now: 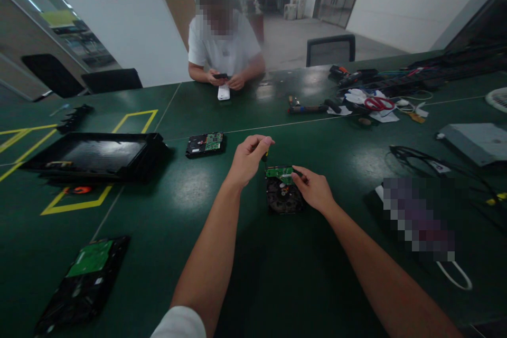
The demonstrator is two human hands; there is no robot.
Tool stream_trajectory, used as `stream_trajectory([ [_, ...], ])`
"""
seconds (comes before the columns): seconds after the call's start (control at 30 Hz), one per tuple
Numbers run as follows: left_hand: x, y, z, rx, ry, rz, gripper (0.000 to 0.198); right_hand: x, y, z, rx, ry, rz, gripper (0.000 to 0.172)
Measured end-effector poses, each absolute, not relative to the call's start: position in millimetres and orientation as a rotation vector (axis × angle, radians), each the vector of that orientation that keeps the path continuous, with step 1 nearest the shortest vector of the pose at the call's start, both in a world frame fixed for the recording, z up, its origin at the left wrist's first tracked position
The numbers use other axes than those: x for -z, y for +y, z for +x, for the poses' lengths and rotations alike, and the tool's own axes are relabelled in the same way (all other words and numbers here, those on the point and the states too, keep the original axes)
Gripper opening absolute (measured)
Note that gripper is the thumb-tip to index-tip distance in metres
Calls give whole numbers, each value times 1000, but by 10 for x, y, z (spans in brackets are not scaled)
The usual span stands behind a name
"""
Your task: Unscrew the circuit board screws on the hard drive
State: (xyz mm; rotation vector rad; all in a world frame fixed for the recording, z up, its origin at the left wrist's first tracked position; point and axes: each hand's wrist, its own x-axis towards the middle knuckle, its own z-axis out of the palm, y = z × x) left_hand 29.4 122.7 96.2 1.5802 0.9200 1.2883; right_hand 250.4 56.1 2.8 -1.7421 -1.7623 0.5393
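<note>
A black hard drive [282, 196] with a small green circuit board [279, 172] at its far end lies on the green table [190, 195] in front of me. My left hand [249, 158] is closed round a small screwdriver [264, 157] whose tip points down at the board's left edge. My right hand [313, 189] rests on the drive's right side, its fingers pinching the board's right edge.
Another hard drive [206, 143] lies further back, and a third drive [85, 282] sits near left. A black tray [99, 156] stands at the left. A person in a white shirt [224, 50] sits across the table. Scissors [378, 103], tools and cables [428, 161] lie right.
</note>
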Motion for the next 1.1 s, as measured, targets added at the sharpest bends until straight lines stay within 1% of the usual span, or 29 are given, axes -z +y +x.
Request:
stream_trajectory([
  [0.17,-1010,1224,226,-1234,927,1579,25,-18,562,2517,-535,-1769,-1743,49],
  [0.77,-951,1250,273,-1198,759,1219,19,11,576,2529,-513,-1771,-1751,49],
  [0.97,-909,1276,336,-1306,719,1147,22,24,581,2524,-519,-1762,-1744,48],
  [1.1,-898,1284,342,-1329,816,1277,28,6,576,2523,-550,-1756,-1754,49],
])
